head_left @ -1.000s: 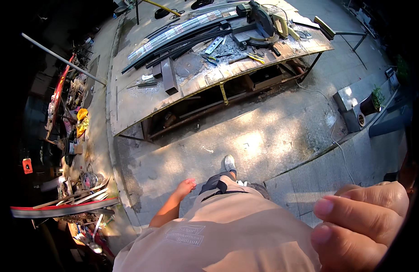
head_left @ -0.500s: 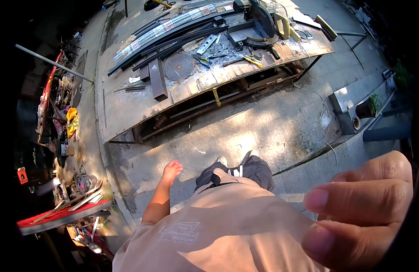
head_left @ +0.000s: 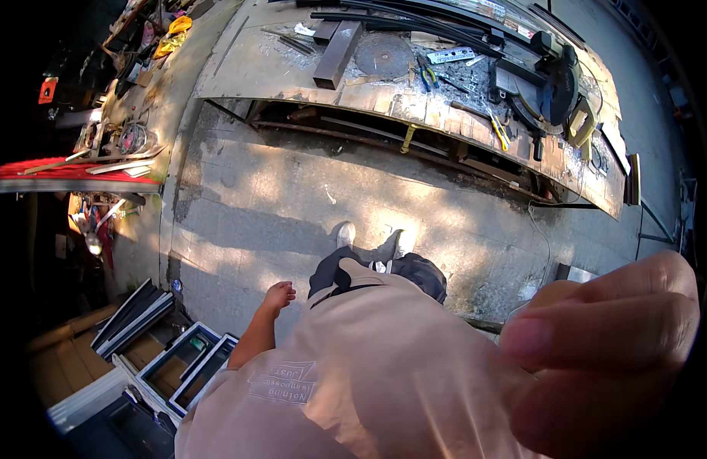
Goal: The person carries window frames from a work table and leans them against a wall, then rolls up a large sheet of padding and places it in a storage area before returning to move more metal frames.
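Observation:
My left hand [head_left: 278, 295] hangs beside my hip over the concrete floor, its fingers loosely bent and a little apart, with nothing seen in it. My right hand [head_left: 609, 336] is raised very close at the lower right, large and partly blurred. Its fingers are curled, and the fingertips stand apart from the thumb with no object visible between them. Neither hand touches the workbench [head_left: 292, 86] ahead. On it are a cut-off saw [head_left: 556, 88], yellow-handled pliers [head_left: 498, 131], a second pair of pliers [head_left: 426, 75] and a brown rectangular tube [head_left: 338, 57].
Dark metal profiles [head_left: 414, 19] lie along the bench's far side, near a round disc [head_left: 383, 53]. A yellow strap [head_left: 407, 139] hangs off the front edge. Framed panels [head_left: 181, 359] lie at the lower left, below a red-topped surface [head_left: 78, 174] bearing wood strips.
The view has turned, so the bench sits higher and further right, and the framed panels now show at lower left. My left hand's fingers look more bent; my right hand stays raised.

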The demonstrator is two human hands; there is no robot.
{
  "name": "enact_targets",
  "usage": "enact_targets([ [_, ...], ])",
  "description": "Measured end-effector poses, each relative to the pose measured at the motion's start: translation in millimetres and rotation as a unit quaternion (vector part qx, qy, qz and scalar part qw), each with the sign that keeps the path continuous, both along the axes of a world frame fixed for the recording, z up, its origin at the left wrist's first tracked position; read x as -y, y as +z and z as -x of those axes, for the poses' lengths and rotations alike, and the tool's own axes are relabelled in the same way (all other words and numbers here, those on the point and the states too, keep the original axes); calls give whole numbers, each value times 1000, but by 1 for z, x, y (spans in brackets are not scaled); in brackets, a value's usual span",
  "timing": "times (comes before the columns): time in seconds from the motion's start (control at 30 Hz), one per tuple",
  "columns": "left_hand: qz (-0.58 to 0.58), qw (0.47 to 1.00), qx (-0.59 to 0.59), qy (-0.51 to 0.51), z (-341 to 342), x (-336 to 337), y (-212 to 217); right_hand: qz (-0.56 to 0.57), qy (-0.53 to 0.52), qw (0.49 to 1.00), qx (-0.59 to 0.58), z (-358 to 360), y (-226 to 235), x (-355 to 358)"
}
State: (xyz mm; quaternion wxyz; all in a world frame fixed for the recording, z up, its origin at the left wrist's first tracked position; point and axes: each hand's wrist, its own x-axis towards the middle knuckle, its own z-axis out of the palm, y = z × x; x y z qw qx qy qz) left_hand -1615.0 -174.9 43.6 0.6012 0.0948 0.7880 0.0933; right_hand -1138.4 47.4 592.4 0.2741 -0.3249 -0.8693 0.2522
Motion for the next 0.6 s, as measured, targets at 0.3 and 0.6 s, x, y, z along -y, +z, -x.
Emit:
enact_targets([
  [0.3,-62,990,40,119,-69,67,15,-26,162,986,-3,59,2,-26],
  [0.6,-161,955,79,235,-46,131,-44,-136,334,926,-109,236,-62,-46],
])
